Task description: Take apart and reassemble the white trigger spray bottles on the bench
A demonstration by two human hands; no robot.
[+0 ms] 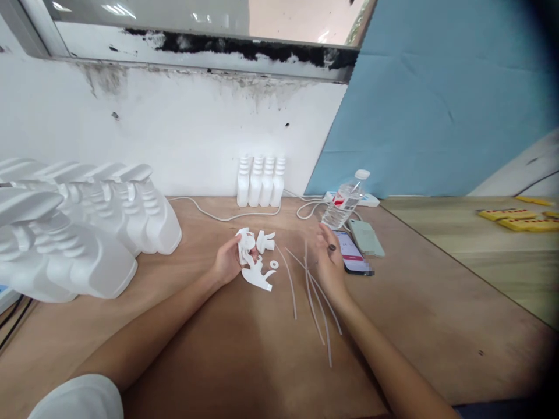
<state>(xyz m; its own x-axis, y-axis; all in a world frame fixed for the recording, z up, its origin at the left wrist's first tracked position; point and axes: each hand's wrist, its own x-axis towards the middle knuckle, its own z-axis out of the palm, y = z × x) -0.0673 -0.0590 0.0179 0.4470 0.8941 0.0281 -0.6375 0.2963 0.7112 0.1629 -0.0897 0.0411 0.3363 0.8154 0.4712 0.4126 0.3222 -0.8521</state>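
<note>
My left hand [229, 260] is closed around a white plastic sprayer head [244, 243] just above the wooden table [244, 349]. Right beside it lie two more white sprayer heads [265, 240] [257, 276] and a small white ring [274, 265]. My right hand [328, 260] hovers over the table with the fingers loosely curled and apart, holding nothing I can see. Several thin clear tubes [312, 294] lie on the wood below and left of that hand. A phone with a lit screen [351, 253] lies just right of it.
Rows of white spray bottles [87, 227] stand at the left. Several small white bottles [261, 181] line the back wall. A water bottle [345, 201], a second phone [367, 237], a white cable [218, 214] and a power strip sit behind. Yellow objects [519, 218] lie far right.
</note>
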